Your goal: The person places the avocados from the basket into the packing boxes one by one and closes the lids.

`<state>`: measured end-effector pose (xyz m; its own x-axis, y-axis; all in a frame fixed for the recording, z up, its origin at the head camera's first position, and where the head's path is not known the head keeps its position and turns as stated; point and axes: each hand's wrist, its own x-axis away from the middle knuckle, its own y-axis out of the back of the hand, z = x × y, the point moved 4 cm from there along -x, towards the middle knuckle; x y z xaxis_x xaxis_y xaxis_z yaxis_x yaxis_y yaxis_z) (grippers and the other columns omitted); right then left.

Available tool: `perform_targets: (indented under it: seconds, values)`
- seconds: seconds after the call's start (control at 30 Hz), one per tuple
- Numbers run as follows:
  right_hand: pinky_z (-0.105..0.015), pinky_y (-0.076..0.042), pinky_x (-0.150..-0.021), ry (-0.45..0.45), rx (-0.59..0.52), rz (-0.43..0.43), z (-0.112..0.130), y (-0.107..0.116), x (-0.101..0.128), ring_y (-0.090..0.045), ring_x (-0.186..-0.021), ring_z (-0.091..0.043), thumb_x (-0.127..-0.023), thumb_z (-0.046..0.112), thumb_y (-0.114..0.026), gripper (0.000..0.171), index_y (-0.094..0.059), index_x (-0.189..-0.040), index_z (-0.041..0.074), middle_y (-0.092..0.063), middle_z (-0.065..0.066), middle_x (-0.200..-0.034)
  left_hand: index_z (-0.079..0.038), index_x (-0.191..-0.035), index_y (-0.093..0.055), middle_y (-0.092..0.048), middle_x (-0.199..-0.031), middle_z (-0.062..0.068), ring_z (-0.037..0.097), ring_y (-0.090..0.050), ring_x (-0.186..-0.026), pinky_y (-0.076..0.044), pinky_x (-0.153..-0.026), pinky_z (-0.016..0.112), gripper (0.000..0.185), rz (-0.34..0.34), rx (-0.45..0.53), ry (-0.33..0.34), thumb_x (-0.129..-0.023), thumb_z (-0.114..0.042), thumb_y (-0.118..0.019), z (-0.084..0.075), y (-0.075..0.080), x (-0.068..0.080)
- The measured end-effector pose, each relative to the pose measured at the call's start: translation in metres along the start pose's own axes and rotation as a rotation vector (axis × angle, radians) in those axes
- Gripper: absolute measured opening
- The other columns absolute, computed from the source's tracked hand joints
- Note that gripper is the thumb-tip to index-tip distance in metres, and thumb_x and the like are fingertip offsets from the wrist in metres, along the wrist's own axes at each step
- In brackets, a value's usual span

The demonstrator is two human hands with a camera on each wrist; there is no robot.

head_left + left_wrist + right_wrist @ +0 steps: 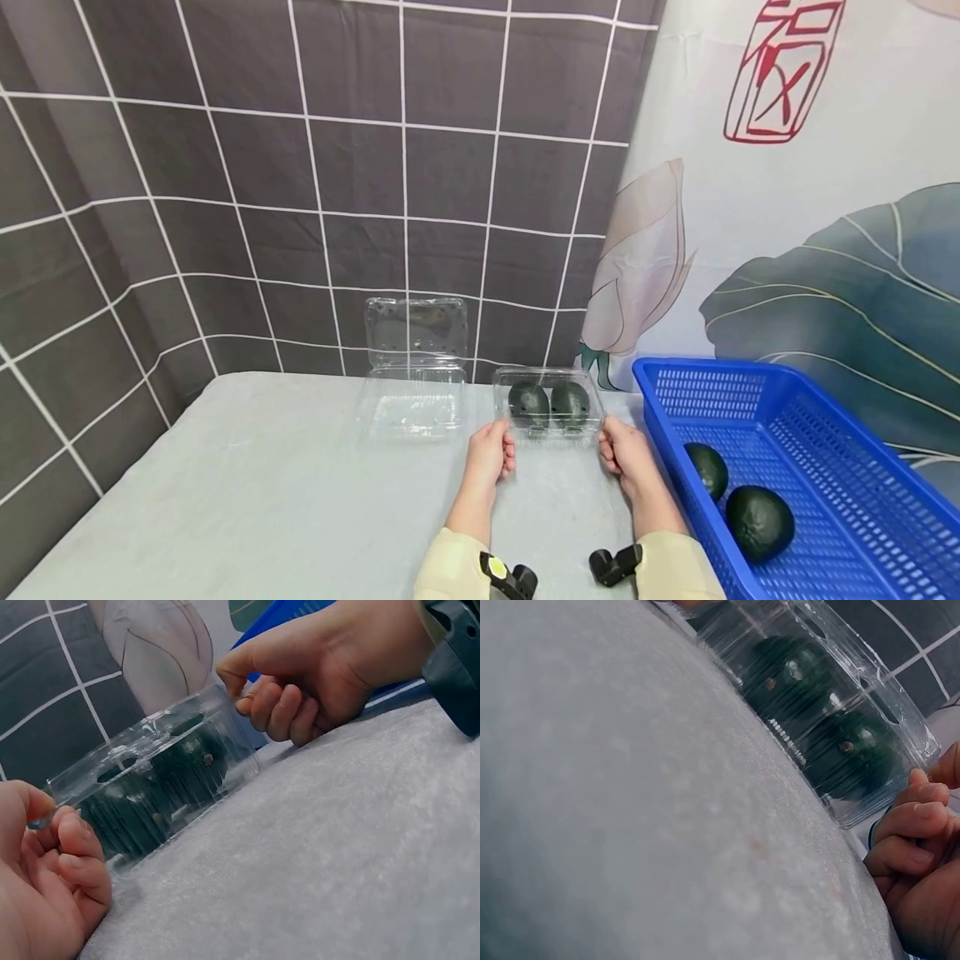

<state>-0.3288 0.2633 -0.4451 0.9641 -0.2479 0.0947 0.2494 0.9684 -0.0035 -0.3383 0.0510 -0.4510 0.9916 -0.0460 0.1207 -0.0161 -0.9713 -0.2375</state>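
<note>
A shut clear plastic box (549,406) with two dark green avocados (529,402) inside stands on the grey table. My left hand (502,443) pinches its near left corner, thumb on the rim and fingers curled below. My right hand (609,443) holds the near right corner the same way. In the left wrist view the box (161,776) lies between my left hand (45,825) and my right hand (238,688). The right wrist view shows the box (817,712) with both avocados and my right hand's curled fingers (911,825) at its end.
An empty clear box (412,392) stands to the left with its lid open and upright against the dark tiled backdrop. A blue basket (825,433) at the right holds two more avocados (759,523). The grey cloth-covered table (262,492) runs left and towards me.
</note>
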Motion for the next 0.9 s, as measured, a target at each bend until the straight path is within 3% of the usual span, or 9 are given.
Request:
perform_targets:
  seconds: [0.1,0.2,0.3,0.4,0.53,0.63,0.77,0.9]
  values:
    - [-0.016,-0.02,-0.032,0.002,-0.016,-0.01,0.001,0.0,0.001,-0.031,-0.032,-0.004,-0.084,0.008,-0.041,0.028,-0.045,-0.057,0.014,-0.038,0.006,-0.041,-0.011,-0.066,-0.047,-0.045,-0.052,-0.004,0.003,-0.042,-0.039,-0.03,-0.035,0.012,0.026,0.005,0.024,-0.01,-0.091,-0.019,-0.045,-0.002,0.0,0.002]
    - [-0.015,-0.022,-0.032,-0.011,-0.058,-0.061,0.001,0.001,0.002,-0.033,-0.032,-0.005,-0.083,0.01,-0.041,0.027,-0.045,-0.056,0.014,-0.038,0.006,-0.041,-0.006,-0.075,-0.051,-0.048,-0.06,-0.001,0.007,-0.047,-0.048,-0.034,-0.036,0.014,0.025,-0.034,-0.058,-0.074,-0.094,-0.022,-0.049,-0.005,-0.001,0.005]
    - [-0.015,-0.026,-0.032,-0.017,-0.124,-0.149,0.002,0.004,0.005,-0.036,-0.034,-0.004,-0.085,0.013,-0.041,0.026,-0.044,-0.06,0.014,-0.04,0.007,-0.044,-0.001,-0.096,-0.054,-0.055,-0.081,0.005,0.014,-0.055,-0.067,-0.045,-0.044,0.021,0.027,-0.048,-0.163,-0.132,-0.094,-0.027,-0.053,-0.007,-0.004,0.008]
    - [-0.014,-0.031,-0.035,-0.02,-0.199,-0.224,0.003,0.008,0.008,-0.04,-0.037,-0.003,-0.09,0.019,-0.039,0.021,-0.042,-0.069,0.013,-0.043,0.008,-0.047,0.004,-0.12,-0.046,-0.054,-0.11,0.018,0.028,-0.057,-0.094,-0.052,-0.065,0.031,0.04,0.059,-0.173,-0.168,-0.095,-0.026,-0.052,-0.008,-0.011,0.009]
    - [-0.015,-0.038,-0.039,-0.05,-0.275,-0.232,0.004,0.01,0.01,-0.047,-0.041,-0.004,-0.096,0.033,-0.036,0.024,-0.038,-0.085,0.012,-0.048,0.008,-0.049,0.007,-0.135,-0.032,-0.037,-0.137,0.028,0.04,-0.039,-0.123,-0.04,-0.095,0.049,0.05,0.242,-0.181,-0.175,-0.095,-0.017,-0.049,-0.007,-0.023,0.009]
    - [-0.017,-0.043,-0.042,-0.063,-0.255,-0.186,0.007,0.009,0.009,-0.054,-0.044,-0.005,-0.096,0.043,-0.037,0.036,-0.041,-0.098,0.008,-0.053,0.007,-0.052,0.004,-0.135,-0.037,-0.03,-0.144,0.024,0.041,-0.028,-0.131,-0.027,-0.105,0.053,0.048,0.317,-0.345,-0.208,-0.093,-0.015,-0.051,-0.007,-0.032,0.008]
    - [-0.018,-0.047,-0.043,-0.05,-0.164,-0.084,0.01,0.005,0.006,-0.059,-0.047,-0.008,-0.097,0.037,-0.041,0.042,-0.046,-0.109,-0.003,-0.06,0.003,-0.058,-0.006,-0.137,-0.043,-0.023,-0.15,0.015,0.041,-0.021,-0.134,-0.02,-0.107,0.054,0.051,0.342,-0.646,-0.252,-0.092,-0.027,-0.052,-0.007,-0.043,0.006]
    - [-0.018,-0.048,-0.042,-0.048,-0.123,-0.057,0.007,0.004,0.006,-0.059,-0.046,-0.008,-0.097,0.026,-0.04,0.035,-0.05,-0.107,-0.007,-0.062,0.001,-0.059,-0.011,-0.144,-0.033,-0.018,-0.152,0.013,0.042,-0.017,-0.135,-0.018,-0.107,0.056,0.06,0.333,-0.778,-0.197,-0.092,-0.037,-0.05,-0.006,-0.049,0.006]
